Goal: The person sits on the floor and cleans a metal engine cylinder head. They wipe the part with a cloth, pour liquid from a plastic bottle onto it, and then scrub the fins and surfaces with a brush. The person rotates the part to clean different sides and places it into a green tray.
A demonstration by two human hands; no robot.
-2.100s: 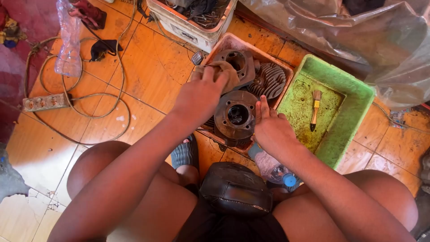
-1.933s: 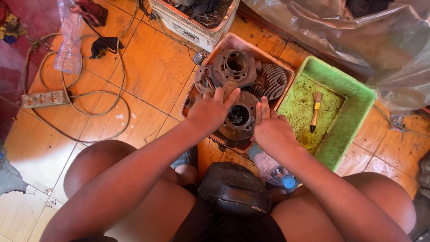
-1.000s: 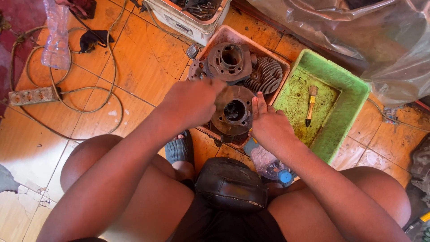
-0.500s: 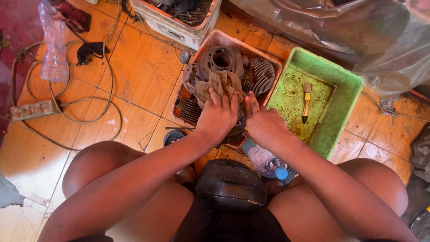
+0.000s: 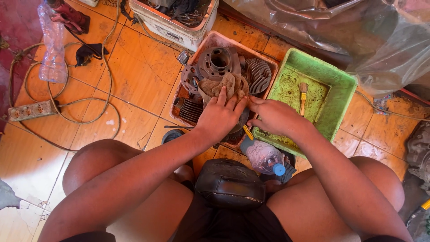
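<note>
A seated person bends over a pink tray (image 5: 210, 41) of greasy engine parts on an orange tiled floor (image 5: 134, 80). The left hand (image 5: 219, 117) lies flat, fingers spread, pressing a dirty tan rag (image 5: 224, 85) onto a round metal cylinder part (image 5: 239, 123) in the tray; it grips nothing. The right hand (image 5: 275, 117) rests just beside it at the tray's edge, fingers loosely curled, touching the same part; whether it grips anything cannot be told. A green tub (image 5: 331, 80) holding a small brush (image 5: 303, 96) stands alongside, and a plastic bottle (image 5: 264, 157) lies near the knees.
</note>
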